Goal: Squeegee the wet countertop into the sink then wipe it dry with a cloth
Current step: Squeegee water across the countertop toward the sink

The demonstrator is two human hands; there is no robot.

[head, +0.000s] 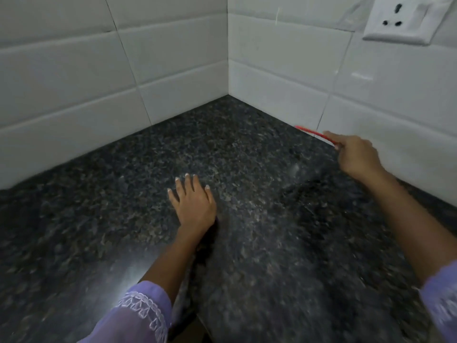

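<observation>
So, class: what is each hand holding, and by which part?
Right hand grips a red squeegee by its near end; left hand holds nothing.

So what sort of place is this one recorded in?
Most likely a home kitchen corner: a dark speckled stone countertop meets white tiled walls, with a wall socket above. The right hand holds a thin red tool; no sink is in view.

White wall tiles (173, 53), wall socket (400, 18).
</observation>
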